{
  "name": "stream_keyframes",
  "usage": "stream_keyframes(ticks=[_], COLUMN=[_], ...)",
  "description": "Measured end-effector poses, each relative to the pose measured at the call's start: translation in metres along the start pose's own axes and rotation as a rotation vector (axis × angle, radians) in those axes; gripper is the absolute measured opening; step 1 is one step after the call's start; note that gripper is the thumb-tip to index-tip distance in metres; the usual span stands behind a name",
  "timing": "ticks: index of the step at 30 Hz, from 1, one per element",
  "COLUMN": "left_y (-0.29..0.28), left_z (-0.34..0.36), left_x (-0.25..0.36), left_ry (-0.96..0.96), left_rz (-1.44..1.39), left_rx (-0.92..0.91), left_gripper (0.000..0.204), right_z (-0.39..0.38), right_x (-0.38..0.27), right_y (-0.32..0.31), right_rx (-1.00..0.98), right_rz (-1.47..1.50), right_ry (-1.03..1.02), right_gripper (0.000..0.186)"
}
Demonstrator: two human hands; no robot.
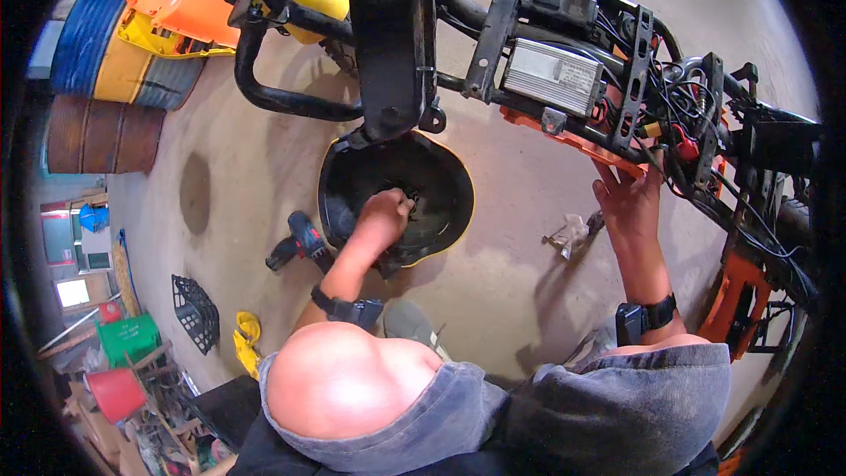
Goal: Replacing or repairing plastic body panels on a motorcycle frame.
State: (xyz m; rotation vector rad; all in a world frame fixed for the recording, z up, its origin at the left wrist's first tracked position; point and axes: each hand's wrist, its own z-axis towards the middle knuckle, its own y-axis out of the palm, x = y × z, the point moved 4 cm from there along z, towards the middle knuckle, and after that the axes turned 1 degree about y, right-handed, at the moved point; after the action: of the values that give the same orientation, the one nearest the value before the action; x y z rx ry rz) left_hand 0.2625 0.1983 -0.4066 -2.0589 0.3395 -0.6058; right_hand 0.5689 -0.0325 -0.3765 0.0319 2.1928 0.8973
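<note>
My left hand [386, 217] reaches down into an upturned helmet [454, 198] with a black inside and a yellow rim. Its fingers are curled together in a pinch over small dark bits at the bottom; what they hold, if anything, is too small to make out. On the other side, my right hand [627, 203] is raised with fingers spread against the underside of an orange panel [577, 139]. That panel sits below the black metal vehicle frame [493, 26], beside a silver finned controller box [552, 77] and bundled wires [683, 92]. Some of its fingertips are hidden.
A cordless power tool [304, 241] lies on the floor left of the helmet. A clear plastic bag [568, 234] is near my right wrist. Further left are a black grille [195, 314], yellow parts [248, 341], drums [106, 134] and a red bucket [116, 395]. Frame tubes [291, 104] hang overhead.
</note>
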Motion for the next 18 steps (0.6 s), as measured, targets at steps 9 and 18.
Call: stream_keyframes(ticks=[9, 18], left_y=[-0.01, -0.023], left_z=[-0.016, -0.01], left_x=[0.006, 0.014], left_ry=[-0.212, -0.071], left_rz=[-1.659, -1.776], left_rx=[-0.67, -0.589], left_gripper=[0.019, 0.017], right_z=[0.004, 0.002], right_x=[-0.001, 0.0], right_y=[-0.003, -0.003], right_rx=[-0.002, -0.001], right_rz=[0.011, -0.01], right_ry=[0.001, -0.012], right_gripper=[0.05, 0.05])
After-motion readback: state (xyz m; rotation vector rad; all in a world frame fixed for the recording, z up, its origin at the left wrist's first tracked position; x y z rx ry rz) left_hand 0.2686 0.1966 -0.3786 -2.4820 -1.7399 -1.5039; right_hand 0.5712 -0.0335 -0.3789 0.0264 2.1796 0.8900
